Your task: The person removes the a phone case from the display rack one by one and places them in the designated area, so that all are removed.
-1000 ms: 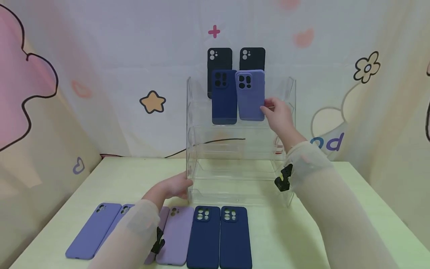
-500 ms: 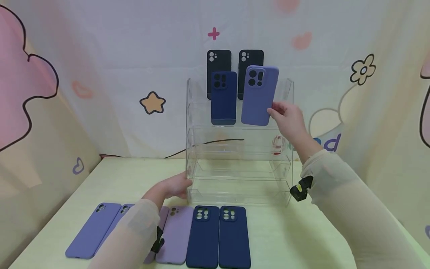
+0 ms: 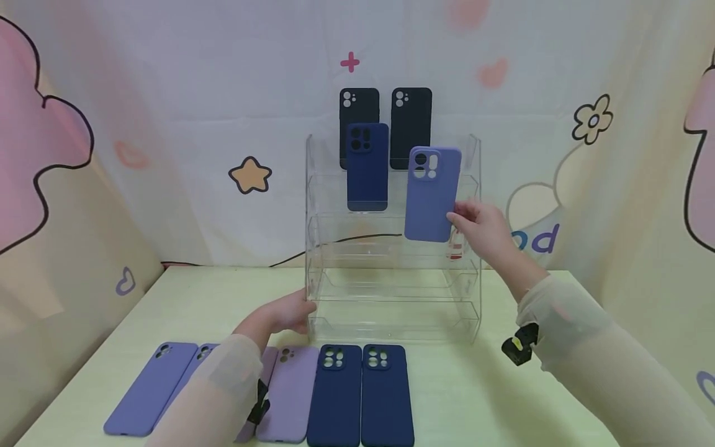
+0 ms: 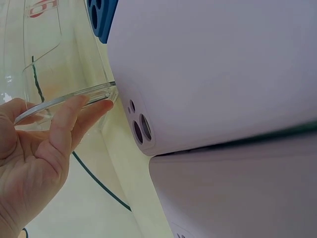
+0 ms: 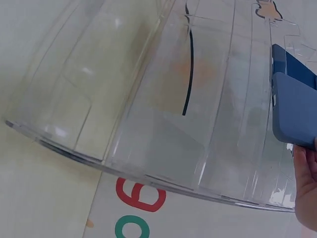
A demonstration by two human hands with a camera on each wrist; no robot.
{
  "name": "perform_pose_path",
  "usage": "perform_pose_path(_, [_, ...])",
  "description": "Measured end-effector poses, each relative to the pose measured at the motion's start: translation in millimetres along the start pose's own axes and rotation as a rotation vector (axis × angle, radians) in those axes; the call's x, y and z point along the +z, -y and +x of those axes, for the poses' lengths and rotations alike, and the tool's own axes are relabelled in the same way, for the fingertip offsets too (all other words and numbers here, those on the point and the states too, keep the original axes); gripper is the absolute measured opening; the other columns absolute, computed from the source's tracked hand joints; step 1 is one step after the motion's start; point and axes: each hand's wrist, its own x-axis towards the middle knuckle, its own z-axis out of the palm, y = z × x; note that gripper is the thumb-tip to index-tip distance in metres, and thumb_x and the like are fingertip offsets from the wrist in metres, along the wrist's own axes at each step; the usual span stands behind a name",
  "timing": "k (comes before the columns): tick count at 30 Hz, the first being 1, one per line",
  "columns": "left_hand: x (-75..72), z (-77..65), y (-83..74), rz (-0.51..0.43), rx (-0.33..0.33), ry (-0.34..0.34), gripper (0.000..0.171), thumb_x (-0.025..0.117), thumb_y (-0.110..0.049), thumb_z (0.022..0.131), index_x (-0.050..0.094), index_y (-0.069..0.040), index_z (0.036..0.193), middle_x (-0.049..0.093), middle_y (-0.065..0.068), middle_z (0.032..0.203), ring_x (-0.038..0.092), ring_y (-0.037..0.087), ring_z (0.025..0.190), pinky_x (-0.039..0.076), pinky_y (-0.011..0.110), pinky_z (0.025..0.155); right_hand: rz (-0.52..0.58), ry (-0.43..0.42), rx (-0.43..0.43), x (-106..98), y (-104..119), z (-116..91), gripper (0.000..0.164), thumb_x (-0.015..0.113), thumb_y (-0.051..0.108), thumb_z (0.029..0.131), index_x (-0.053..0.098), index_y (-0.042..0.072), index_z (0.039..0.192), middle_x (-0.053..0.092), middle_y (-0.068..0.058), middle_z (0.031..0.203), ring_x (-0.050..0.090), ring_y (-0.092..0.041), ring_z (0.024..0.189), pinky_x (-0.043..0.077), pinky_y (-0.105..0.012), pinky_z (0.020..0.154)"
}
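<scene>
right grip (image 3: 485,231) pinches a purple case (image 3: 431,208) edgewise in front of the clear rack (image 3: 368,254), leaving its face uncovered; left grip (image 3: 289,310) clasps the rack's side, likely steadying it.

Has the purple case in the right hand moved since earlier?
Yes: the purple case has moved down and rightward, away from the navy case on the rack.
</scene>
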Motion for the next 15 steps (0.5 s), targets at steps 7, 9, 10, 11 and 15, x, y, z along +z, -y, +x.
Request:
perform_pose_path(7, [-0.4,0.9,2.3,0.046,-0.023,-0.012,0.057,0.03,-0.004,0.097,0.009,-0.006,0.15,0.029,0.024,0.144,0.042,0.038,0.123,0.042,0.053,0.092,-0.022,0.024,-0.003,1.3,-9.1,-11.0,0.038,0.052,0.022,0.097,0.055,-0.003,0.125,0.06,-0.02,0.112,0.056,-0.029,0.102,0.046,-0.044,0.089])
perform_pose_path(9, [-0.3,0.9,2.0,0.048,-0.027,-0.013,0.057,0.03,-0.005,0.097,0.007,-0.006,0.15,0.029,0.025,0.144,0.041,0.038,0.123,0.042,0.053,0.092,-0.031,0.031,-0.01,2.9,-10.9,-15.4,0.037,0.052,0.023,0.096,0.056,-0.003,0.124,0.062,-0.019,0.111,0.056,-0.028,0.099,0.047,-0.043,0.086])
perform_pose_path(10, [-0.3,0.8,1.8,0.051,-0.027,-0.016,0.058,0.03,-0.005,0.097,0.006,-0.006,0.15,0.027,0.025,0.145,0.04,0.039,0.124,0.042,0.053,0.092,-0.035,0.036,-0.013,3.8,-11.8,-17.8,0.037,0.053,0.023,0.096,0.057,-0.002,0.123,0.062,-0.019,0.109,0.056,-0.029,0.098,0.047,-0.043,0.085])
perform_pose_path(11, [-0.2,0.6,1.5,0.052,-0.026,-0.018,0.058,0.029,-0.004,0.097,0.005,-0.006,0.15,0.026,0.025,0.146,0.039,0.039,0.125,0.042,0.052,0.092,-0.039,0.041,-0.016,4.9,-12.9,-20.3,0.037,0.053,0.023,0.096,0.057,-0.002,0.123,0.063,-0.019,0.109,0.057,-0.028,0.098,0.047,-0.043,0.085])
perform_pose_path(15, [0.1,-0.9,0.5,0.057,-0.025,-0.026,0.058,0.029,-0.005,0.098,0.004,-0.005,0.15,0.021,0.026,0.147,0.035,0.041,0.127,0.042,0.053,0.092,-0.039,0.056,-0.021,10.7,-19.0,-31.0,0.036,0.054,0.021,0.095,0.057,-0.003,0.122,0.065,-0.019,0.108,0.06,-0.029,0.096,0.049,-0.043,0.084])
